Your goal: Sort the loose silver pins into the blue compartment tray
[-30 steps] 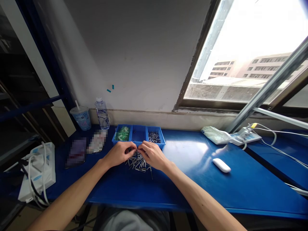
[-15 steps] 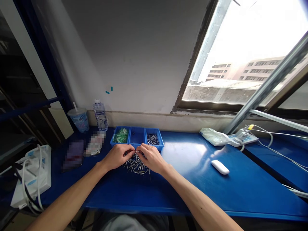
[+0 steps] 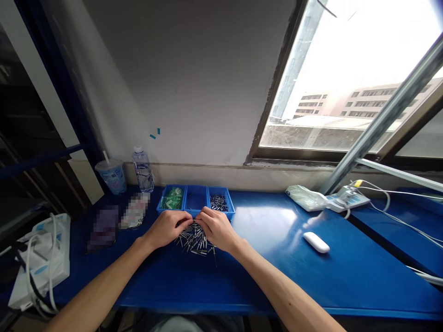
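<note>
Center frame, left hand (image 3: 168, 227) and right hand (image 3: 216, 225) pinch tiny pins (image 3: 194, 239) together; one slip could scatter them.

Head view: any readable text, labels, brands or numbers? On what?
None can be read.
Cup: printed pattern, too small to read.
Water bottle: label too small to read.
Two flat items left of the tray: blurred out.
White device by the window: markings illegible.
</note>
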The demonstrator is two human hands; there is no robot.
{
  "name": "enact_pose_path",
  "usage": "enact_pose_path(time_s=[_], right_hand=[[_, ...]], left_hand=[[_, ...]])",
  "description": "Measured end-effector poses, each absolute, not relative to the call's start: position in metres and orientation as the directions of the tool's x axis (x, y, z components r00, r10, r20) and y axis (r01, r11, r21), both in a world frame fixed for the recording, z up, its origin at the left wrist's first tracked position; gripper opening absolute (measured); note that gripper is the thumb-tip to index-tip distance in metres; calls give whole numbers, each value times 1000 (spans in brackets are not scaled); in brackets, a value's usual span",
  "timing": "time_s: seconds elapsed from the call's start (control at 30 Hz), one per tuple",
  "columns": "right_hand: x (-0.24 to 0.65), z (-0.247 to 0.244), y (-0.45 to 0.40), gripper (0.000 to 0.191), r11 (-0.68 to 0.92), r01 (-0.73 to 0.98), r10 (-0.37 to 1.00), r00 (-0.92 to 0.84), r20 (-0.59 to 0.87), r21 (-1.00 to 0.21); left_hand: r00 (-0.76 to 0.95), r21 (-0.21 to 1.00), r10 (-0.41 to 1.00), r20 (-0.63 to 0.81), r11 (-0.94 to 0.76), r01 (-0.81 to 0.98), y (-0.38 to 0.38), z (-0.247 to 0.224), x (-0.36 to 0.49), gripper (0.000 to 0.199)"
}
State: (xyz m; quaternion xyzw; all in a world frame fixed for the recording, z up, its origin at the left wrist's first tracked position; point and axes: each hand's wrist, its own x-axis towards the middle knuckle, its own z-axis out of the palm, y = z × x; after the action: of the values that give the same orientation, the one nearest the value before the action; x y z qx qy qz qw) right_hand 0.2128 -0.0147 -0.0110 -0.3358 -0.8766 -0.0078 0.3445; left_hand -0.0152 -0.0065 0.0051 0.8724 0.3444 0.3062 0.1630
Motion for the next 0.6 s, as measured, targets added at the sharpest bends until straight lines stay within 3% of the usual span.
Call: enact_pose_path(time_s=[0.6], right_hand=[[215,-17,-12,22,776,586,577,-512,637,-232]], left_hand=[[567,508,710,417,-700,503,-6,6,-17,18]])
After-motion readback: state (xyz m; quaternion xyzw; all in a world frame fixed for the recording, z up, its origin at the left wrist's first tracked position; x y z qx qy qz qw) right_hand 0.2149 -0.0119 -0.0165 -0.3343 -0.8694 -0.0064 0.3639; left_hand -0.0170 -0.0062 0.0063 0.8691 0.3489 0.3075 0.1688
